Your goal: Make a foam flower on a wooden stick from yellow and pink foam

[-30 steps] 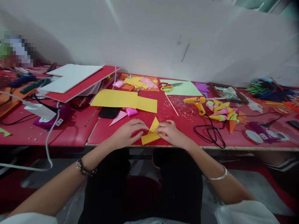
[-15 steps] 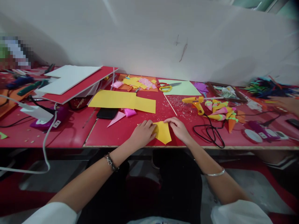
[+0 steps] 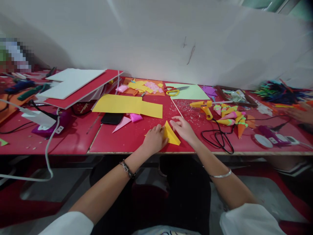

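Note:
A folded piece of yellow paper (image 3: 171, 136) stands at the front of the red table, its tip pointing away from me and one sloping edge on the right. My left hand (image 3: 154, 138) is closed on its left side, and the fingers cover that part of the paper. Just right of the tip, my right hand (image 3: 183, 130) is open, fingers apart and slightly bent, with nothing in it. Beyond my left hand lie a larger yellow sheet (image 3: 127, 104), a pink paper triangle (image 3: 122, 124) and a black phone (image 3: 111, 118).
To the right, a yellow glue gun (image 3: 204, 107) with a coiled black cord lies near several paper cones (image 3: 231, 116). Scissors (image 3: 174, 91) rest on a pale green sheet (image 3: 194, 92) at the back. White boards (image 3: 73, 83) jut in on the left. Another person's hand (image 3: 302, 112) is at far right.
The yellow paper has gone from a flatter, wide shape to a pointed fold. My left hand has moved slightly right and nearer; my right hand has come off the paper's corner.

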`<state>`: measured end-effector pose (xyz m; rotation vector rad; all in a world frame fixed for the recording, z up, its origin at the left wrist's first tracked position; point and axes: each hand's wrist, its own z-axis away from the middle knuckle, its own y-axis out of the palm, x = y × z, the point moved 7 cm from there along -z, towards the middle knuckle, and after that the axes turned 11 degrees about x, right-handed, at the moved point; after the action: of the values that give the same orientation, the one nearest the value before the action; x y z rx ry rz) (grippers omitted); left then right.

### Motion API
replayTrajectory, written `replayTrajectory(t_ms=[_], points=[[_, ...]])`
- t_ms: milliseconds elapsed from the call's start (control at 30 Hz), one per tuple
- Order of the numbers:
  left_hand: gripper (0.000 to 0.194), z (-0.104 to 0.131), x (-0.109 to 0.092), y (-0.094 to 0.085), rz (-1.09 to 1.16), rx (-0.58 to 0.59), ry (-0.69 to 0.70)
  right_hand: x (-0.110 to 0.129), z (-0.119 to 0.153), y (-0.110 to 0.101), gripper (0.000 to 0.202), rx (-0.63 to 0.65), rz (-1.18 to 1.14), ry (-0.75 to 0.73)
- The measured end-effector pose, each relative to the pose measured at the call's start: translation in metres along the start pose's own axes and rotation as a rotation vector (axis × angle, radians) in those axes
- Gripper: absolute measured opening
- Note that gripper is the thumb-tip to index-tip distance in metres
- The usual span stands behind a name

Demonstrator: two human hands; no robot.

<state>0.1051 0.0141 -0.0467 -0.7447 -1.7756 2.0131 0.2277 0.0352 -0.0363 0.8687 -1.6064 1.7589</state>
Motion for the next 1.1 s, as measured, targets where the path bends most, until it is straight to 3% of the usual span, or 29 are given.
replayTrajectory(t_ms=[167,333,467,800,1100], points=[[0.049,0.000,0.001,-0.001,-0.006,0.011,-0.001,0.008,-0.004,-0.001,0.028,0.046,0.093,-0.048],[0.046,0.000,0.000,-0.003,-0.013,0.008,0.005,0.017,0.000,-0.003,0.031,0.033,0.128,-0.049],[0.043,0.001,-0.001,-0.003,-0.041,0.012,0.008,0.024,0.002,0.002,0.031,0.098,0.210,-0.065],[0.045,-0.001,-0.004,-0.004,-0.095,0.031,-0.037,-0.010,0.003,0.004,0.028,0.056,0.223,-0.014],[0.043,-0.007,-0.012,-0.004,-0.136,0.094,-0.103,-0.012,0.012,0.010,0.027,-0.046,0.367,-0.059]])
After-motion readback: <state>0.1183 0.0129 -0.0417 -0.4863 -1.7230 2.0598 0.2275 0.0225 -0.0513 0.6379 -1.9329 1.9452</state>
